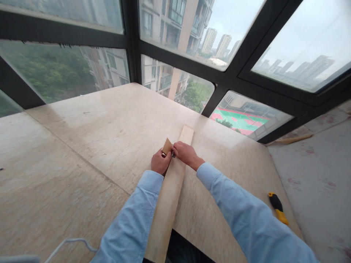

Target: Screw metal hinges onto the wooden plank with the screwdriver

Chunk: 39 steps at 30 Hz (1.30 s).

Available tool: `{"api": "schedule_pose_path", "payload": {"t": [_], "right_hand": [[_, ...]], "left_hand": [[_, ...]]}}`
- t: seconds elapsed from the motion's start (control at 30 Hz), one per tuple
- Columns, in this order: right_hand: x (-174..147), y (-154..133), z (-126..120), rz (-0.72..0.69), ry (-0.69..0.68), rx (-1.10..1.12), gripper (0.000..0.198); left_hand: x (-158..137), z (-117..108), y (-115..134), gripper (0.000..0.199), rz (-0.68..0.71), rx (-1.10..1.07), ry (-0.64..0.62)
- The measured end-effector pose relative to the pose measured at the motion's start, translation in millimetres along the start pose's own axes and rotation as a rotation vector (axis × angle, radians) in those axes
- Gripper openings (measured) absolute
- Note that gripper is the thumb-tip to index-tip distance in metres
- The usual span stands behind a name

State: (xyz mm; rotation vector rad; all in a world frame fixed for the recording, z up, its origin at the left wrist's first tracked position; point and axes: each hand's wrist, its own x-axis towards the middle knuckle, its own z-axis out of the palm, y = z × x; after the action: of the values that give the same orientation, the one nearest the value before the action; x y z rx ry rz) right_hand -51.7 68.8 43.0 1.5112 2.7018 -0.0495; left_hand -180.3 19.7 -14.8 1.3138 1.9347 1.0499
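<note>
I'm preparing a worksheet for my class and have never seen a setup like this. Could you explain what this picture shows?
There is no machine here: a person works with two bare hands. The single picture comes from a camera worn on the head, looking forward and down. A long pale board lies on a marbled surface beside windows. The left hand holds a small tan piece at the board's edge. The right hand meets it there, over the board; what its fingertips grip is too small to tell. A yellow-and-black tool lies to the right, and a white cable at lower left.
</note>
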Motion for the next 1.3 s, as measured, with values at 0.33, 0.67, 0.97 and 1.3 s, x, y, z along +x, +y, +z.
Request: {"api": "schedule_pose_path", "payload": {"t": [0.33,0.67,0.97,1.3], "right_hand": [[-2.3,-8.2,-6.9,-0.03,-0.017,-0.061,0.021],[-4.5,2.3,-4.1,-0.084,0.006,0.022,0.014],[-3.2,5.5,-1.9,-0.023,0.032,0.021,0.023],[-5.4,4.6,-3.9,-0.069,0.029,0.031,0.018]], "left_hand": [[-0.2,-2.0,4.4,0.023,-0.041,0.038,-0.034],[-1.3,-2.4,1.7,0.02,0.044,-0.032,-0.006],[0.7,-0.9,-2.4,0.021,0.055,-0.123,-0.001],[0.9,-1.5,-1.9,0.023,0.042,-0.146,-0.009]]}}
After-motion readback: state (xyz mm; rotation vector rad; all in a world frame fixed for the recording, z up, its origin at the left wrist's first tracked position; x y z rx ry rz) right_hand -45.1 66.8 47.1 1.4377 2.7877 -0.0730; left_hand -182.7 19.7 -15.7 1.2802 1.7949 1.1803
